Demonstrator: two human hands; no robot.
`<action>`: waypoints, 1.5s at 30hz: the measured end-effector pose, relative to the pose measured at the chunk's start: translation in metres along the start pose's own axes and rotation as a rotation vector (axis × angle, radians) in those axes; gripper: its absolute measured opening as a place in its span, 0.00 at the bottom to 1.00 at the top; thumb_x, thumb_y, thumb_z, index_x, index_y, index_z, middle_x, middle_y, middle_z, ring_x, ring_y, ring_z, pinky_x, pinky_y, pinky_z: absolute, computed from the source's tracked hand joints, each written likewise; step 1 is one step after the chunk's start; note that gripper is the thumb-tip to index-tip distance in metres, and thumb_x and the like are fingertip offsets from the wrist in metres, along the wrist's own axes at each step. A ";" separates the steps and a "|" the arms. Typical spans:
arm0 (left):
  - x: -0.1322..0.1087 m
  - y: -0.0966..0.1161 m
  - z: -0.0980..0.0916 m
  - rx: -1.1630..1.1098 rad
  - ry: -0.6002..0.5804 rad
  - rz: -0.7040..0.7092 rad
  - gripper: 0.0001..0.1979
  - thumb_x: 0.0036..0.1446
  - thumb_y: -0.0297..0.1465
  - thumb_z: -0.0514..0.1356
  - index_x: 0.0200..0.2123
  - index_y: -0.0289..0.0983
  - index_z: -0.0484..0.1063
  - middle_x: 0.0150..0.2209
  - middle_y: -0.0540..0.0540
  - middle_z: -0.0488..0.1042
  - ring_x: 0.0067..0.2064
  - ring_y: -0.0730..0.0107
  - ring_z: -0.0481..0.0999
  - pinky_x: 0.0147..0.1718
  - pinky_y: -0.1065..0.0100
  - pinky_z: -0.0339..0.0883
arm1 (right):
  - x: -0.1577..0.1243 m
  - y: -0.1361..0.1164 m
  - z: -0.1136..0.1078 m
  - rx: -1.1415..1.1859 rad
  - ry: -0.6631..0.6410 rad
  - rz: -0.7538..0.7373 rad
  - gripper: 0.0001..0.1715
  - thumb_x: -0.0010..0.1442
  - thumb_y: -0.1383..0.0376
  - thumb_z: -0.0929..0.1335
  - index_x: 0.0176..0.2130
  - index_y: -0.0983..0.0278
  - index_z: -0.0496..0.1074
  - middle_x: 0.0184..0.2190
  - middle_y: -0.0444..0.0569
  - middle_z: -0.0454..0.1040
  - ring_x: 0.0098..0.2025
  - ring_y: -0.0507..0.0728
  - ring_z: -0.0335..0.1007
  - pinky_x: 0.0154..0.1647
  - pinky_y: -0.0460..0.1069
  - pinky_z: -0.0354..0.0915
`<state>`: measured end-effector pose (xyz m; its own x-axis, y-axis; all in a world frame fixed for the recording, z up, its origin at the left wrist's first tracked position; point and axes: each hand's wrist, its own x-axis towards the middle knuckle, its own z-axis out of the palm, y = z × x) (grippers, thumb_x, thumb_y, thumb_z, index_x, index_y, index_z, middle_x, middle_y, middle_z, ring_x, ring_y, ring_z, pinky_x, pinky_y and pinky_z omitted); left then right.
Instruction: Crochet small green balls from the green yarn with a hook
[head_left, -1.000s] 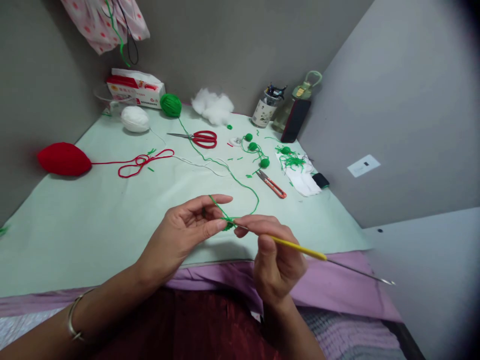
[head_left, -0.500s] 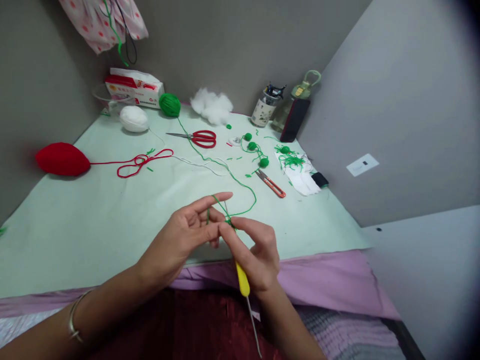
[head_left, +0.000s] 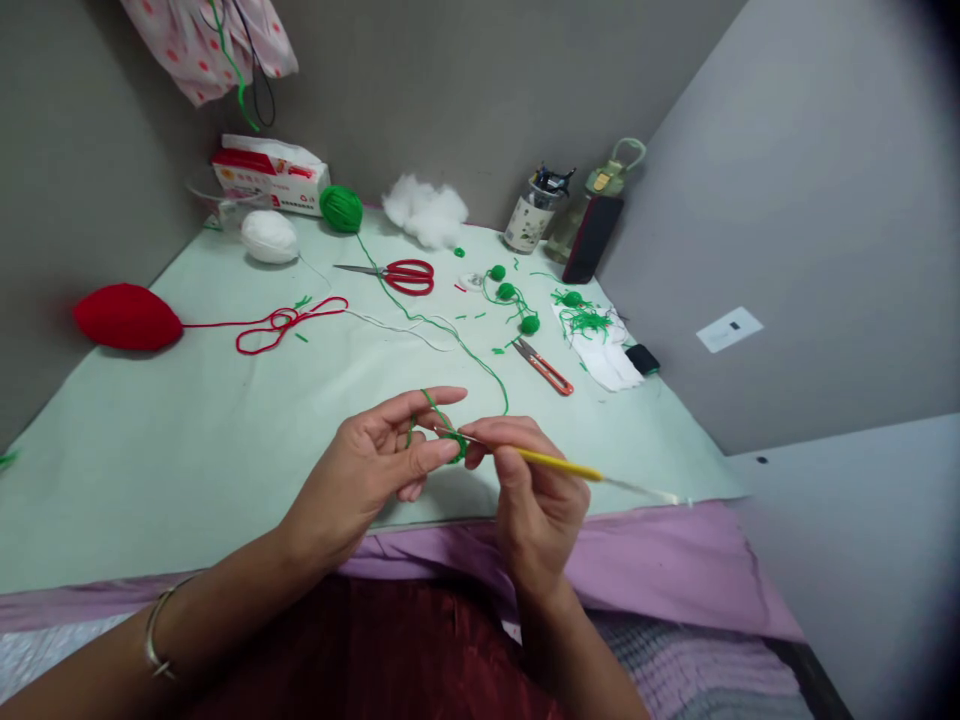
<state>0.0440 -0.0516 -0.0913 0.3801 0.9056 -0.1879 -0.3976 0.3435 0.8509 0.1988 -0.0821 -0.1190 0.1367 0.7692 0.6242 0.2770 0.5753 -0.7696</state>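
My left hand (head_left: 390,460) pinches a small green crochet piece (head_left: 456,448) between thumb and fingers, with green yarn looped over its raised index finger. In my right hand (head_left: 536,490) is a crochet hook with a yellow handle (head_left: 559,463), held like a pen. The hook's thin metal tip reaches left to the piece, near the yarn; whether it passes through a stitch I cannot tell. From the hands a green strand runs back across the table to the green yarn ball (head_left: 341,209).
Red-handled scissors (head_left: 409,277) and orange thread snips (head_left: 544,367) lie beyond my hands. Red yarn (head_left: 127,317), white yarn (head_left: 270,237) and white stuffing (head_left: 425,211) sit farther back. Small green balls (head_left: 506,291) lie right of centre, near a phone (head_left: 592,240) leaning on a bottle.
The crochet hook has swung from pointing down toward me to lying nearly level, its handle now to the right. My right hand has turned and shifted right; my left hand has barely moved.
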 end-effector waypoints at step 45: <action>0.004 -0.001 -0.010 -0.157 -0.042 -0.216 0.20 0.53 0.32 0.74 0.51 0.40 0.84 0.32 0.50 0.75 0.34 0.74 0.72 0.40 0.72 0.71 | -0.006 -0.004 -0.008 -0.262 -0.031 -0.227 0.17 0.70 0.73 0.66 0.52 0.58 0.78 0.43 0.49 0.81 0.44 0.57 0.78 0.42 0.53 0.76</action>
<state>0.0380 -0.0460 -0.0981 0.5032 0.7973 -0.3333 -0.4271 0.5647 0.7061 0.2047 -0.0909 -0.1184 0.0157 0.6398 0.7684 0.5322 0.6452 -0.5481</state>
